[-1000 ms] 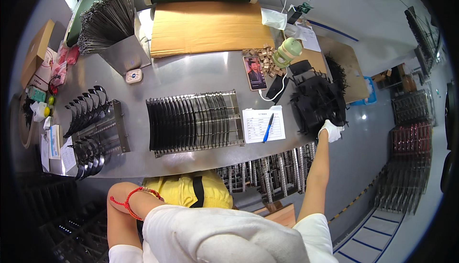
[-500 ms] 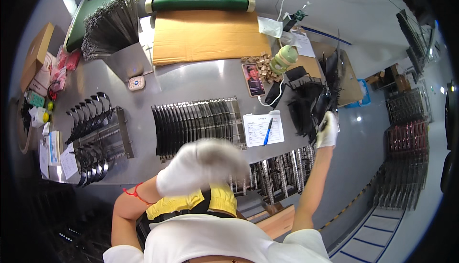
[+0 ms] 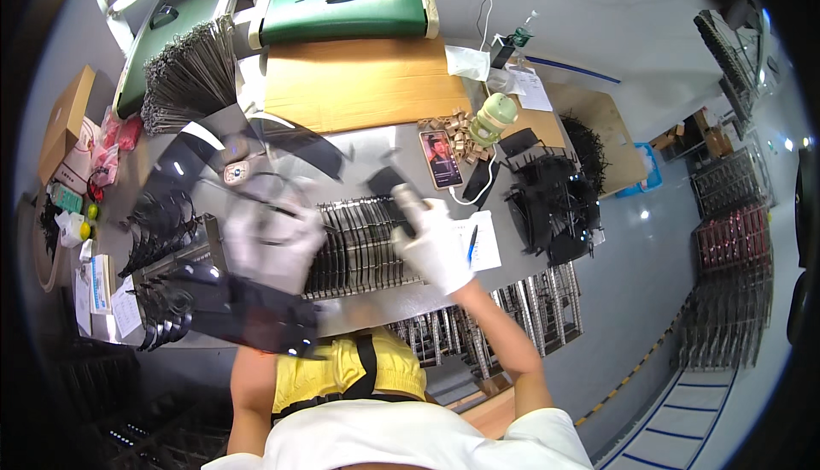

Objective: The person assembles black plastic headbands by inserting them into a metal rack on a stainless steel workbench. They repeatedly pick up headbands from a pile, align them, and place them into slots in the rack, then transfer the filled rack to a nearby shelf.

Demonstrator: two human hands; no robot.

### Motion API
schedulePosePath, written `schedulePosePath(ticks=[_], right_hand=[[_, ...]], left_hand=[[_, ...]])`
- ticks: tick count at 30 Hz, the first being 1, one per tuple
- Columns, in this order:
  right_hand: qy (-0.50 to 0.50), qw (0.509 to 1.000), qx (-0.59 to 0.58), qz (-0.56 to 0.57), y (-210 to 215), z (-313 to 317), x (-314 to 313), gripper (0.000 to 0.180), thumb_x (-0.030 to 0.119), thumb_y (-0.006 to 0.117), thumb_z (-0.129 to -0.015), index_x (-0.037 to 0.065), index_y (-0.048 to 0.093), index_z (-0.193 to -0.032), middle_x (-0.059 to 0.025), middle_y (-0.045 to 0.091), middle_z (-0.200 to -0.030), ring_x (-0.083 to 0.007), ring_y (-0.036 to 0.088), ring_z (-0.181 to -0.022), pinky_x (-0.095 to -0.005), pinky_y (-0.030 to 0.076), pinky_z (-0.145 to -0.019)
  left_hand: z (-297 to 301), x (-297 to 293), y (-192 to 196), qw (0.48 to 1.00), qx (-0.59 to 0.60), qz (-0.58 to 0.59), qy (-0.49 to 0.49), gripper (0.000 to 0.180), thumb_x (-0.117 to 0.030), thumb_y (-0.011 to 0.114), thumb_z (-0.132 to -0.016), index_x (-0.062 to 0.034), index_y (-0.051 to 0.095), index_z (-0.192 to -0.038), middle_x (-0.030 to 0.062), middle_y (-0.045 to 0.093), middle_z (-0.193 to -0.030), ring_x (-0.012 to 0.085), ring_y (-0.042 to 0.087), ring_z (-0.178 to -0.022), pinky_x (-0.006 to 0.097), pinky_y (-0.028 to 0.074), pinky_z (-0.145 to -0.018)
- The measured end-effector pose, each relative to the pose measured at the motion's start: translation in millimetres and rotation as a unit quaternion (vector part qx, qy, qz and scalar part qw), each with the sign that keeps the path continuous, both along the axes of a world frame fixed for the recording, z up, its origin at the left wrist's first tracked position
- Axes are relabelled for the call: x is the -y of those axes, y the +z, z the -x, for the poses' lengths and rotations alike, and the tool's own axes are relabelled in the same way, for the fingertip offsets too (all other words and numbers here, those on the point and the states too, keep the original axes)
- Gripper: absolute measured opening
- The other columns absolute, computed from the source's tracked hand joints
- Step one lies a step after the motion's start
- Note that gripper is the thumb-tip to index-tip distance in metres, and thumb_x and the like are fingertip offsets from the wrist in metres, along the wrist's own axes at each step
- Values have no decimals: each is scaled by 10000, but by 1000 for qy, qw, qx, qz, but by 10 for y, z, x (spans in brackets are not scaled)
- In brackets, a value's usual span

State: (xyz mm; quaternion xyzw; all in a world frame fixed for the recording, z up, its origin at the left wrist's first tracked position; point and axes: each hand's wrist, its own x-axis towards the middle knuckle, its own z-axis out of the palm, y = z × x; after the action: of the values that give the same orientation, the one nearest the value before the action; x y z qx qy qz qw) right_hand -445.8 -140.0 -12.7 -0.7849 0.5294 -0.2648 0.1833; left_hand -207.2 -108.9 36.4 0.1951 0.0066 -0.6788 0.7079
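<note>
My left hand (image 3: 278, 243), in a white glove and smeared by motion, is closed on a thin black frame with a ring-like middle. Glossy black curved panels (image 3: 299, 143) spread out around that frame. My gloved right hand (image 3: 437, 248) grips a small flat black piece (image 3: 391, 186) between thumb and fingers; whether it is joined to the frame I cannot tell. Beneath both hands stands a metal rack (image 3: 363, 248) filled with a row of dark curved strips. To its left, partly hidden by the panels, is another rack with curved black pieces (image 3: 162, 320).
A phone (image 3: 440, 161) on a white cable, a green bottle (image 3: 494, 120) and a paper with a blue pen (image 3: 472, 243) lie to the right. A pile of black parts (image 3: 555, 205) sits at the right edge. Cardboard (image 3: 359, 85) and a green conveyor (image 3: 342, 17) are behind.
My right hand has come left from the black pile to above the middle rack. My left hand has moved left and forward, and the black frame with panels is now in it.
</note>
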Motion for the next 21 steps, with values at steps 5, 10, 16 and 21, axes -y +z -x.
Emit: schedulePosePath(ticks=[5,10,16,21], right_hand=[[28,937,166,-307,-729,460,152,528,311,460,-1010,63,361,-1465,-123,613,-882,-221,617,-808,-342,505,-711],[41,951,-24,-305,-942,351,51,413,300,404,-1013,9,445,-1303,-217,587,-996,-299,657,-742,-403,528,-695],[47,973,-66,-214,-752,300,73,530,373,385,-978,0,461,-1347,-301,594,-953,-440,576,-877,-498,442,-845],[15,966,-78,-248,-711,217,148,580,418,379,-972,5,491,-1363,-312,613,-916,-448,572,-887,-503,430,-871]], left_hand=[[-447,-253,-83,970,59,236,4,557,-431,529,-953,-262,424,-1473,248,447,-1337,283,531,-879,309,492,-633],[-429,-463,-284,975,63,214,-22,604,-509,518,-932,-295,399,-1483,252,439,-1379,350,562,-1032,399,534,-747],[-540,-658,-277,979,107,172,-1,609,-515,520,-922,-293,407,-1478,243,468,-1373,344,586,-987,401,545,-757],[-476,-713,-293,987,75,142,-15,615,-506,522,-925,-234,417,-1467,288,485,-1353,362,617,-923,443,563,-797]])
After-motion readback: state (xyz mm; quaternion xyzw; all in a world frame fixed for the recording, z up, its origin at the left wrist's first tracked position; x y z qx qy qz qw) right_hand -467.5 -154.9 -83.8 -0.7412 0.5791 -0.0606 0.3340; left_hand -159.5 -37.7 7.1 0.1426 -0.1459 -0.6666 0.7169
